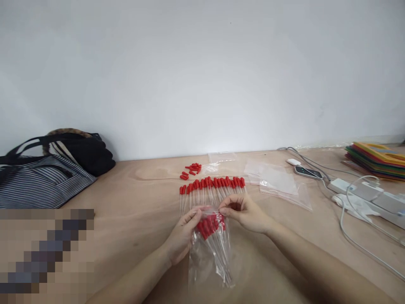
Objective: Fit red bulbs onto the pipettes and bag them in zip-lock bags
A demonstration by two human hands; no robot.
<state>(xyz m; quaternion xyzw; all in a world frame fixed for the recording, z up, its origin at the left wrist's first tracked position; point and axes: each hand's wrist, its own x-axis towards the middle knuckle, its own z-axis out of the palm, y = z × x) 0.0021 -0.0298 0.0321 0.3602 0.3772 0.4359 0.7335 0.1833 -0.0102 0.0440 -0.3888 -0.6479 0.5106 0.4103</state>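
Observation:
A clear zip-lock bag hangs between my hands, with several red-bulbed droppers inside, bulbs toward the bag's mouth. My left hand pinches the left part of the bag's top edge between thumb and fingers. At the right end of that edge, my right hand grips with thumb and forefinger. Just beyond the bag, a row of droppers lies side by side on the table, red bulbs pointing away from me; the hands and bag partly cover their clear stems. Behind the row sits a small pile of loose red rubber bulbs.
Flat clear zip-lock bags lie right of the row, and another clear bag is near the wall. A power strip with cables, a phone-like device and colourful sheets occupy the right. A striped bag stands at left.

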